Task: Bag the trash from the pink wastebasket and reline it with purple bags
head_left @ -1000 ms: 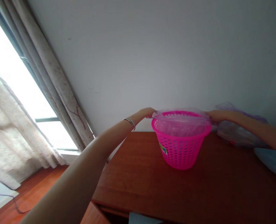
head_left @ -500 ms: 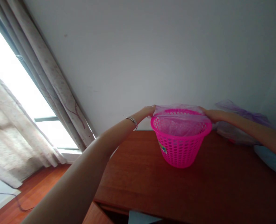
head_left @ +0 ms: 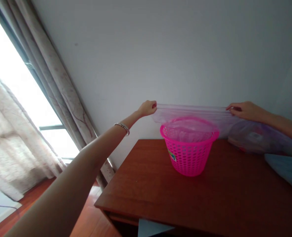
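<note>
My left hand [head_left: 147, 108] and my right hand [head_left: 243, 111] pinch opposite ends of a translucent purple plastic bag [head_left: 192, 113]. The bag's edge is stretched flat between them, above and behind the basket rim. A hot-pink perforated plastic basket [head_left: 188, 161] stands on the desk, with a small coloured label on its side. Thin film shows inside the basket, but I cannot tell whether it belongs to the held bag. A thin bracelet [head_left: 122, 127] circles my left wrist.
The reddish-brown wooden desk [head_left: 141, 194] ends at a corner on the left, above a wood floor [head_left: 86, 210]. A crumpled purple plastic bundle [head_left: 254, 138] and a pale blue cloth [head_left: 286, 169] lie to the right, against the white wall [head_left: 160, 59]. Curtains [head_left: 62, 108] hang at the left.
Both hands have risen and moved apart. The bag's edge has come up off the basket rim and now stretches taut above it. The basket has not moved.
</note>
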